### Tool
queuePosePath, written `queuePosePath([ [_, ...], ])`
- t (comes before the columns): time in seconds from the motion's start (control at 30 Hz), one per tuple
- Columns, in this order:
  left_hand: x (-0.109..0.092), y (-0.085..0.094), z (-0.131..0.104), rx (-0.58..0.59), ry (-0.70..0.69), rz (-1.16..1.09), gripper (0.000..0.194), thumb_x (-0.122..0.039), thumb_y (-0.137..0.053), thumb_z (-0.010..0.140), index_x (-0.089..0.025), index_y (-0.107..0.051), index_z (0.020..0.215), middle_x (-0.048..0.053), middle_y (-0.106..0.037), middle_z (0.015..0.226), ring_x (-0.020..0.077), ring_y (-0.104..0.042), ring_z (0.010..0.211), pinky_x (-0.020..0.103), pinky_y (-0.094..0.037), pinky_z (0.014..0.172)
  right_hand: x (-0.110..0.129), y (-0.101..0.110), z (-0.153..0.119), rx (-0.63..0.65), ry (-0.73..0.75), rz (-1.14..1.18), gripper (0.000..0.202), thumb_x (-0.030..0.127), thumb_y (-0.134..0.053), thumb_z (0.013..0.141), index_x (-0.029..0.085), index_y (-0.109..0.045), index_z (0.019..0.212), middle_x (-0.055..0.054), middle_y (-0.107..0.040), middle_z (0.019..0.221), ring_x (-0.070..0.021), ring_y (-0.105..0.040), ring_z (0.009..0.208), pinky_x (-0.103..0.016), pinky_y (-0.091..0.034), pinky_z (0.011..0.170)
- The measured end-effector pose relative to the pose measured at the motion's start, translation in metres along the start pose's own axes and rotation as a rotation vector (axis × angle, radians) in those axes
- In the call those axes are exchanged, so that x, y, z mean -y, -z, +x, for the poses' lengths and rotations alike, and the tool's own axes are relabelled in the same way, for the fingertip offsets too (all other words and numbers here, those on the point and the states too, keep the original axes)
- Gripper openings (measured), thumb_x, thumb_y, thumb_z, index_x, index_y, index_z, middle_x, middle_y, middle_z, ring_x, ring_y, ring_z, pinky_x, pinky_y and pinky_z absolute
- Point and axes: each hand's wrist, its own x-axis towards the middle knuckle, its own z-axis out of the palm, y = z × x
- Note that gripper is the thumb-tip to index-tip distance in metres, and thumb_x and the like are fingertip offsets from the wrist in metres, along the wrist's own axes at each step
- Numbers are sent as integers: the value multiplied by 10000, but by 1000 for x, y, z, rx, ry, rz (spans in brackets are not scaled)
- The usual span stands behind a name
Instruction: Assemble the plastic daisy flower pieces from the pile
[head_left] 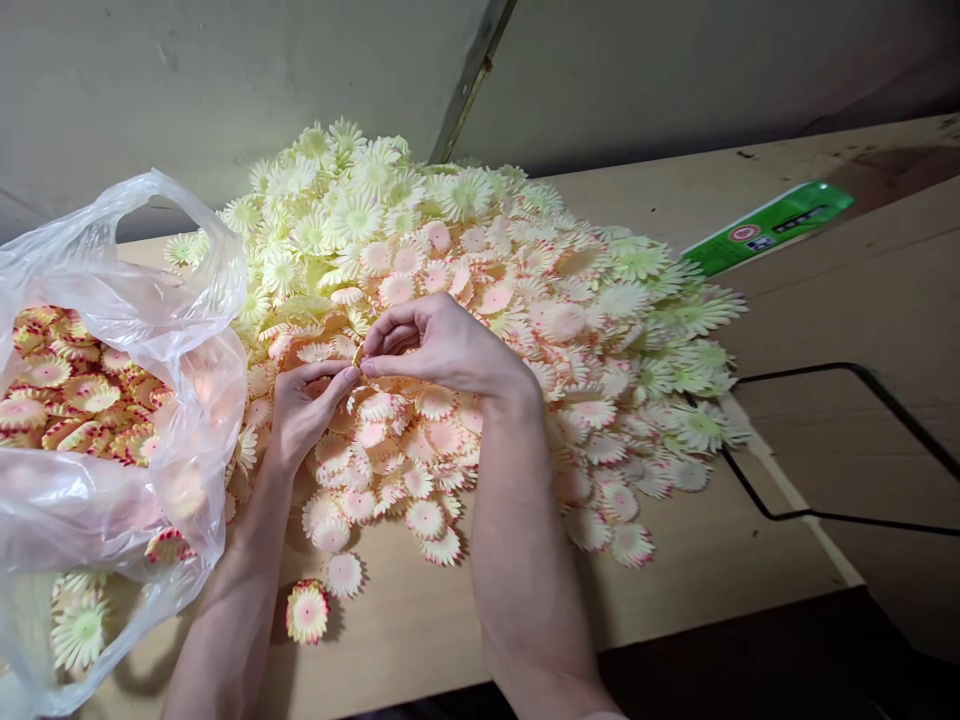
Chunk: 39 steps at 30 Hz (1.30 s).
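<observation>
A large pile of flower-shaped petal discs (442,436), pale yellow-green at the back and pink-centred in front, spreads over the wooden table. Over the pile's left part, my left hand (311,400) pinches with thumb and forefinger. My right hand (427,345) meets it fingertip to fingertip, its thumb and forefinger pressed together and the other fingers curled. Between the two pinches shows the edge of a small yellowish piece, mostly hidden, perhaps a petal disc. A small red-edged stack of discs (307,612) sits near the front edge of the table.
An open clear plastic bag (199,390) with red-and-yellow discs (82,385) stands at the left. At the right lie a green packet (772,228) and a bent black metal frame (862,375). The wooden table (405,655) meets a grey wall (225,80) behind.
</observation>
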Motion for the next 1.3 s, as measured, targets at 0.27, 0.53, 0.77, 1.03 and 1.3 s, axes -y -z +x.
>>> queuePosePath([
  [0.27, 5, 2, 2, -12, -18, -12, 313, -485, -862, 732, -187, -848, 828, 74, -809, 786, 196, -731, 704, 276, -585, 653, -1, 0, -1, 19, 22, -4, 268, 309, -910, 614, 163, -718, 729, -33, -750, 698, -163, -703, 669, -251, -552, 596],
  [0.53, 2, 1, 1, -13, -19, 2, 326, -501, -833, 761, -181, -847, 825, 73, -807, 772, 183, -718, 678, 268, -575, 638, 0, 0, -1, 10, 15, -5, 181, 206, -869, 633, 163, -722, 729, -33, -756, 713, -163, -710, 685, -249, -557, 615],
  [0.77, 0, 1, 0, -8, -16, 11, 326, -501, -831, 765, -181, -845, 829, 78, -813, 805, 198, -735, 721, 280, -589, 666, 0, 2, -1, 21, 43, -31, 176, 231, -865, 654, 165, -731, 747, -37, -763, 735, -181, -731, 714, -269, -584, 648],
  [1.03, 4, 2, 0, -3, -15, 17, 303, -475, -819, 790, -182, -847, 859, 74, -818, 829, 199, -741, 747, 285, -592, 708, 0, 0, -1, -7, 41, -31, 182, 229, -870, 643, 163, -722, 724, -43, -756, 722, -184, -727, 703, -268, -579, 625],
  [1.3, 2, 0, -1, 2, -22, 31, 316, -483, -807, 801, -173, -844, 849, 69, -810, 806, 184, -718, 710, 273, -571, 666, 1, -3, 0, -32, 49, -36, 168, 210, -854, 639, 168, -702, 697, -38, -739, 712, -176, -707, 686, -275, -574, 628],
])
